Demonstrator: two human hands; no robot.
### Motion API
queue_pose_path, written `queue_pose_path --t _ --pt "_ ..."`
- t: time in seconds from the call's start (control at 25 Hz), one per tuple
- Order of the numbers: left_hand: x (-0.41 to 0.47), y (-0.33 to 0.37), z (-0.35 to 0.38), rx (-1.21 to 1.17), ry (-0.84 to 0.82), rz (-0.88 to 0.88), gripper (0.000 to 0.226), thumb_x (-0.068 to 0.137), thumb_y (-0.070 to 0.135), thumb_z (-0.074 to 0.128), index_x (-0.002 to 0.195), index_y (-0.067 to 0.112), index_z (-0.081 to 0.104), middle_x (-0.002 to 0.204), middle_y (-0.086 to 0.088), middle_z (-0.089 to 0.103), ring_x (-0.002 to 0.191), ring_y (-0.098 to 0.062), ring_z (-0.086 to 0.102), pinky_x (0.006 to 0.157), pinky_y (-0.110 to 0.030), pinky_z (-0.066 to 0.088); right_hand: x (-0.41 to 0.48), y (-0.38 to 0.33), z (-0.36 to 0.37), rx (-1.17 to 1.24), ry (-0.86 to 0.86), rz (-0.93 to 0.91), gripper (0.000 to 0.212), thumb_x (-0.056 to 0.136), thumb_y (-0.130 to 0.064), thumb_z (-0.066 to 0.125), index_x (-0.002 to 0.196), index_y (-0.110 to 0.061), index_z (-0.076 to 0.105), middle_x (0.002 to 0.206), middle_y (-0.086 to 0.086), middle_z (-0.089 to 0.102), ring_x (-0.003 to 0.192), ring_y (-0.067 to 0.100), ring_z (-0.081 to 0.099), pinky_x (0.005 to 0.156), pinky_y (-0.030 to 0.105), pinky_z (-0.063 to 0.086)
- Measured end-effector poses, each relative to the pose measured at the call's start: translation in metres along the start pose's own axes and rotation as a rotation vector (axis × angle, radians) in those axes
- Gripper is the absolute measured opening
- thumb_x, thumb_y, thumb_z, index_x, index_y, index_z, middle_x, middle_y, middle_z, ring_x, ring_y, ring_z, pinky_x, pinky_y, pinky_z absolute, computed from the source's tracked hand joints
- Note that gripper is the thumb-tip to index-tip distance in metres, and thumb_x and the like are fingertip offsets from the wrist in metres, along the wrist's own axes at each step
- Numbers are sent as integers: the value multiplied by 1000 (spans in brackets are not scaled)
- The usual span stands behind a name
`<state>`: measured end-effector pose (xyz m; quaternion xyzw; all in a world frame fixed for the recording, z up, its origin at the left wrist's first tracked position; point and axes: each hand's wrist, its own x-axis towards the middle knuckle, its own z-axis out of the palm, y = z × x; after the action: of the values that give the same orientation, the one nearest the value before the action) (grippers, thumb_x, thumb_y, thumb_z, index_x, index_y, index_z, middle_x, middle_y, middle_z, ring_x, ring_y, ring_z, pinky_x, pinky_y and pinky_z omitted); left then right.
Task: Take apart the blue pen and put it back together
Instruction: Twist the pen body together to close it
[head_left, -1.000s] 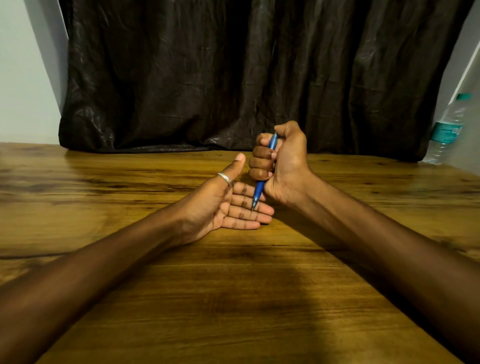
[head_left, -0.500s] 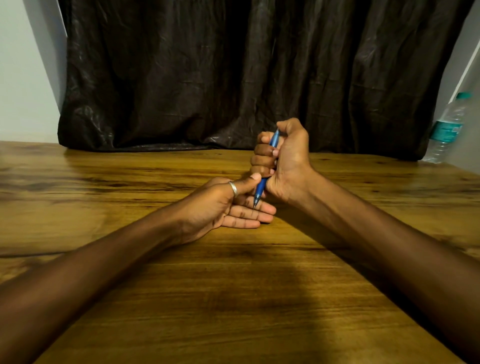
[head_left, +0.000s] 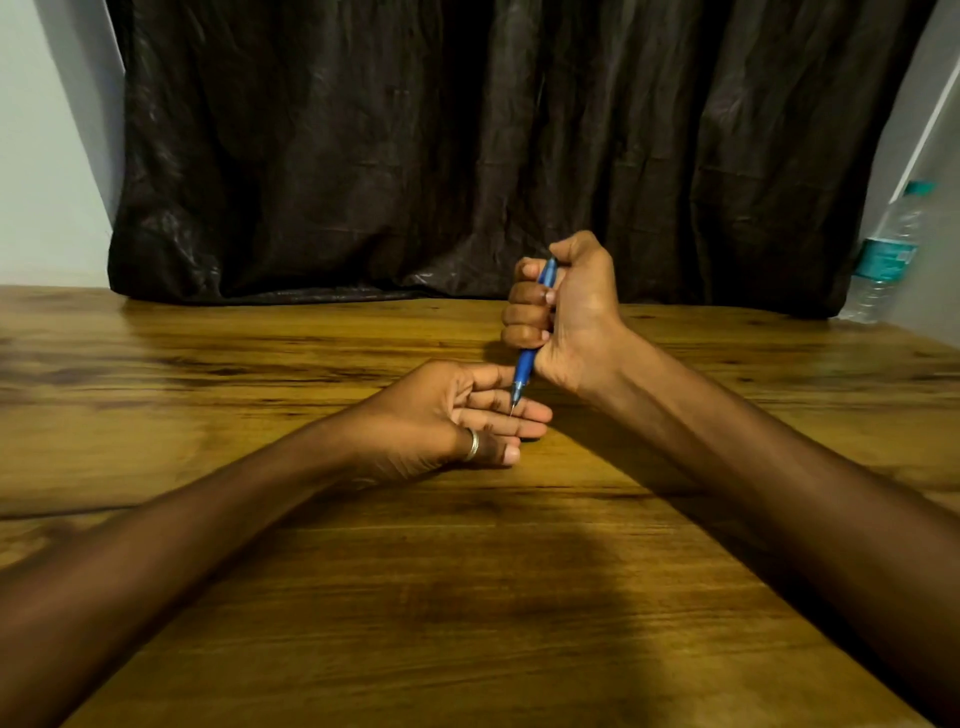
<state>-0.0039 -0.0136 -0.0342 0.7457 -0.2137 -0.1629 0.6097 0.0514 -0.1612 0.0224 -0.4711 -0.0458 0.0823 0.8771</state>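
Note:
My right hand (head_left: 569, 312) grips the blue pen (head_left: 523, 369) in a fist, nearly upright, with the thumb on its top end. The pen's metal tip points down and touches the fingers of my left hand (head_left: 457, 421). That left hand lies on the wooden table with its fingers stretched out to the right, a ring on the thumb, the thumb lowered in front of the fingers. Most of the pen's barrel is hidden inside the right fist.
The wooden table (head_left: 467, 597) fills the lower view. A dark crumpled cloth (head_left: 467, 156) hangs along the far edge. A clear water bottle (head_left: 885, 254) with a teal label stands at the far right.
My left thumb has swung down from pointing up to lying in front of the fingers. The right hand and pen have stayed almost in place.

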Motion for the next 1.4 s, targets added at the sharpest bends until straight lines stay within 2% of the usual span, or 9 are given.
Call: queue_pose_path --t 0.52,0.72,1.16,1.4 --pt "2 -4 -2 -2 26 34 61 90 -12 63 146 8 49 126 -10 74 115 -17 72 100 -28 56 -3 1 1 6 1 5 35 89 -36 34 60 -18 41 41 -8 24 32 8 17 33 14 15" --pt "2 -3 1 -43 62 37 51 91 -11 62 139 6 55 119 -11 77 108 -19 75 91 -27 60 -3 2 2 5 5 7 36 90 -36 34 60 -17 41 42 -7 24 33 8 17 33 15 15" --pt "0 -3 1 -89 91 35 42 92 -9 62 132 3 60 116 -15 77 108 -24 75 91 -30 60 -3 3 3 -2 8 12 38 91 -39 34 60 -18 41 43 -8 24 34 8 17 34 15 14" --pt "-2 0 3 -114 95 34 35 91 -10 62 122 8 66 112 -14 78 100 -19 77 89 -29 61 -5 4 3 0 -21 20 41 91 -42 35 60 -17 42 44 -8 23 35 7 16 37 17 12"
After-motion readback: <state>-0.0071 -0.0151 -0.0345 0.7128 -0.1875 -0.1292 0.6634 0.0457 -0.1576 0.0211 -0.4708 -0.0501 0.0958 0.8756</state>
